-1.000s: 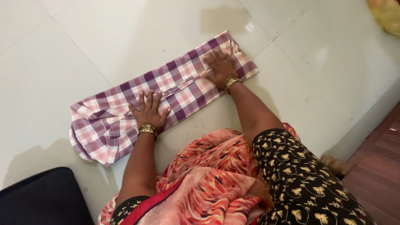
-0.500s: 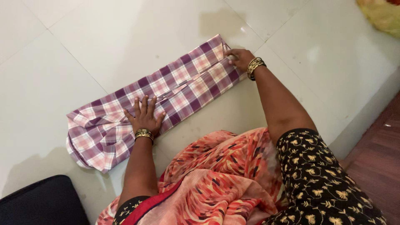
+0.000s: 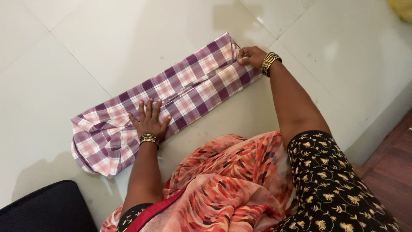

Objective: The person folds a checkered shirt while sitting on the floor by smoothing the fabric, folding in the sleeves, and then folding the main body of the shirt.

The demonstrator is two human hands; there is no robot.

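Nearest the camera, the person's orange-and-red patterned drape bunched over the lap, with a black sleeve embroidered in gold flowers covering the right upper arm. A dark cushioned object sat at the lower left corner on the floor.

Beyond that, the left hand, gold bangles at its wrist, lay flat with fingers spread on the purple, pink and white checked cloth; its grip was open, palm pressing the fabric down rather than clasping it. The cloth was folded into a long narrow band lying diagonally on the pale glossy tiled floor, its bulkier, rumpled end to the lower left of that hand and its neater end running up toward the right.

Farther off, the right hand, also ringed with gold bangles, rested at the far upper-right end of the cloth. Its fingers were curled together, pinching the edge of the fabric at that corner.

At the far top right, a yellowish bundle showed at the frame's corner, well apart from the cloth.
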